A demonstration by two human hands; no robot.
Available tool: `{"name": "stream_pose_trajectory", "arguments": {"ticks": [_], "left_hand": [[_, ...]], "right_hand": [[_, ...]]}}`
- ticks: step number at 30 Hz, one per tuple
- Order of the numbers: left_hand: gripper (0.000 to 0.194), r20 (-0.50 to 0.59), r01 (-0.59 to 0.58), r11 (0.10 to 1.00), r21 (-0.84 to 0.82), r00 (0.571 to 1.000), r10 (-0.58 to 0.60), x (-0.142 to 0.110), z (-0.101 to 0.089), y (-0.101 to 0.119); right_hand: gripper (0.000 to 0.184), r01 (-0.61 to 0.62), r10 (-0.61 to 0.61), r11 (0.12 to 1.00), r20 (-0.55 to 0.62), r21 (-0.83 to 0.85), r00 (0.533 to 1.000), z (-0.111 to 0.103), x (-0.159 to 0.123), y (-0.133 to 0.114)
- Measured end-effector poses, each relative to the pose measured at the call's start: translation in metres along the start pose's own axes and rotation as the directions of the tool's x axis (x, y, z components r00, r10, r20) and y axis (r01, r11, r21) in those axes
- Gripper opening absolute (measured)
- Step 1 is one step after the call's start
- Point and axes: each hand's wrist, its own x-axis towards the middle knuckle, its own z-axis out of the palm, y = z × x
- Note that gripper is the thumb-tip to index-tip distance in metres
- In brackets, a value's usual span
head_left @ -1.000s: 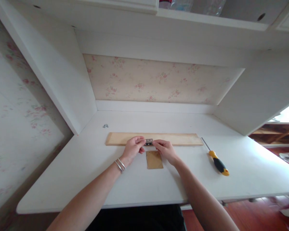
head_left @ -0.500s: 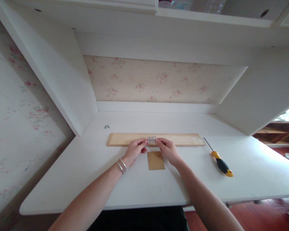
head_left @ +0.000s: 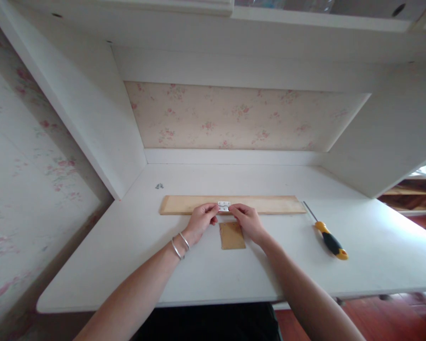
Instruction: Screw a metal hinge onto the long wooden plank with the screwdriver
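A small silver hinge (head_left: 224,206) is held over the middle of a long pale wooden board (head_left: 184,202), near its front edge. My left hand (head_left: 202,220) pinches the hinge's left end, and my right hand (head_left: 247,221) pinches its right end. Whether the hinge rests on the wood or hovers just above it, I cannot tell. Just in front of the board lies a small brown square plate (head_left: 233,237), partly beside my right hand. My left wrist carries two silver bangles.
A screwdriver (head_left: 332,241) with a yellow and black handle lies right of the board, its tip near the board's end. Several small screws (head_left: 159,186) sit behind the board at left. White cabinet sides and an overhead shelf (head_left: 255,42) enclose the white desk (head_left: 128,265).
The hinge catches the light more brightly now, its leaves looking slightly tilted compared with before. Both hands keep their pinch on it. The whole view has shifted slightly.
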Motion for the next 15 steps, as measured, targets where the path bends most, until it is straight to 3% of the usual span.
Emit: {"name": "stream_pose_trajectory", "arguments": {"ticks": [15], "left_hand": [[0.044, -0.014, 0.009, 1.0, -0.001, 1.0, -0.009, -0.0013, 0.0004, 0.0027]], "right_hand": [[0.033, -0.014, 0.014, 1.0, 0.006, -0.008, 1.0, -0.0001, 0.0003, 0.0016]]}}
